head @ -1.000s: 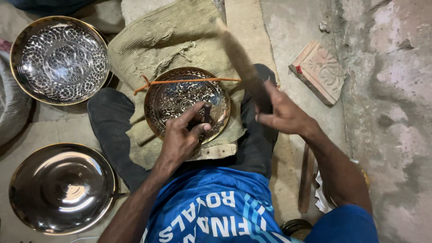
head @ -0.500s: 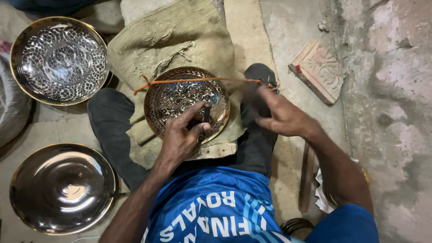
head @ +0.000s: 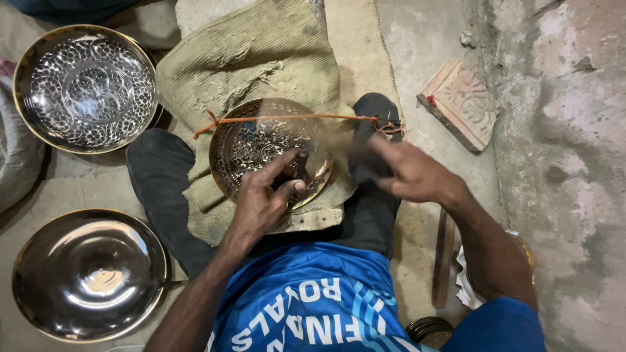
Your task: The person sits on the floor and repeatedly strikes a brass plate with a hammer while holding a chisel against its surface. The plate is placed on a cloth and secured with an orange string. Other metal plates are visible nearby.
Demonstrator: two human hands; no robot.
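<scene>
A round brass plate (head: pixel 244 146) with fine engraved patterns lies on a folded sacking cloth (head: pixel 261 58) over my legs. An orange cord (head: pixel 287 118) is stretched across its upper part. My left hand (head: pixel 261 199) rests on the plate's lower right and pinches a short dark punch (head: pixel 298 161) upright against the metal. My right hand (head: pixel 411 173) hovers just right of the plate, closed around a striking tool (head: pixel 332 140) that is blurred by motion above the punch. What kind of tool it is cannot be made out.
An engraved metal bowl (head: pixel 85 88) sits at the upper left and a plain polished plate (head: pixel 88 274) at the lower left. A carved block (head: pixel 460 104) lies on the floor at the right, near a rough wall (head: pixel 574 163). A wooden stick (head: pixel 443 257) lies beside my right leg.
My right hand has swung the striking tool down from a raised position toward the punch. My left hand and the plate have stayed where they were.
</scene>
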